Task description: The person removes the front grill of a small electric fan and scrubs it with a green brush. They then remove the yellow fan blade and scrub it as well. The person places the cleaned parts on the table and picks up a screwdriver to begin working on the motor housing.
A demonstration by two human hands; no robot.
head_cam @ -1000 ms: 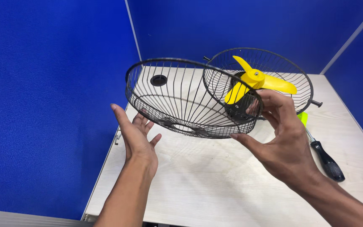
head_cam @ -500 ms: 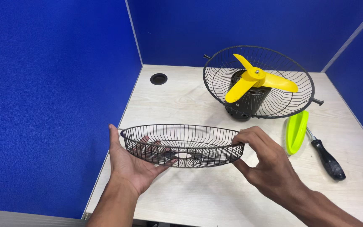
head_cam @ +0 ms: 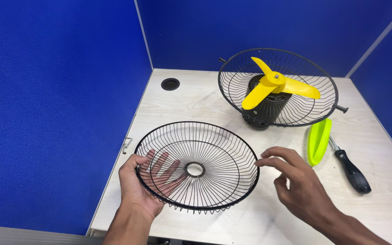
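A round black wire fan guard [head_cam: 196,166] lies dished side up on the pale desk [head_cam: 205,104]. My left hand [head_cam: 144,181] is under its left rim, thumb hooked over the wire and fingers showing through the grille. My right hand [head_cam: 298,186] hovers just off the guard's right rim with fingers spread, holding nothing. Behind stands the fan body [head_cam: 266,106]: a black motor with a yellow three-blade propeller [head_cam: 275,84] inside the rear wire guard [head_cam: 277,86].
A yellow-green loose piece [head_cam: 318,140] and a black-handled screwdriver [head_cam: 350,169] lie right of my right hand. A round cable hole [head_cam: 170,84] sits at the desk's back left. Blue partition walls [head_cam: 55,104] close the left and back; the desk edge runs along the bottom.
The loose guard came down from in front of the fan and now lies flat on the desk. My right hand has let go of its rim; my left hand still holds the left side.
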